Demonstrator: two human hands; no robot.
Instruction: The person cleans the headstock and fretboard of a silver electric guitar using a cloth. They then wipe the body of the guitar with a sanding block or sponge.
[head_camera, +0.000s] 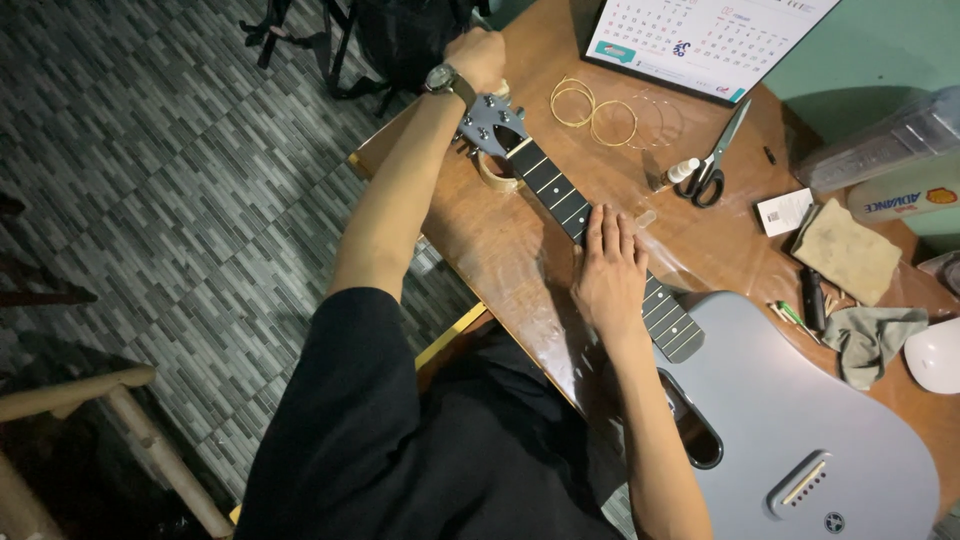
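Observation:
A grey acoustic guitar (800, 420) lies flat on a brown wooden table (520, 250), its dark fretboard (555, 190) running up-left to a grey headstock (487, 120). My left hand (478, 55), with a wristwatch, is closed at the far end of the headstock by the tuning pegs. My right hand (608, 270) lies flat, fingers together, pressing on the middle of the neck. A roll of tape (497, 175) sits under the neck near the headstock.
Coiled guitar strings (600, 110) lie beyond the neck. Scissors (715, 165), a small bottle (680, 172), a desk calendar (700, 40), folded cloths (850, 250), a grey rag (870, 335) and small tools (812, 295) crowd the table's right. A black bag (400, 40) stands on the tiled floor.

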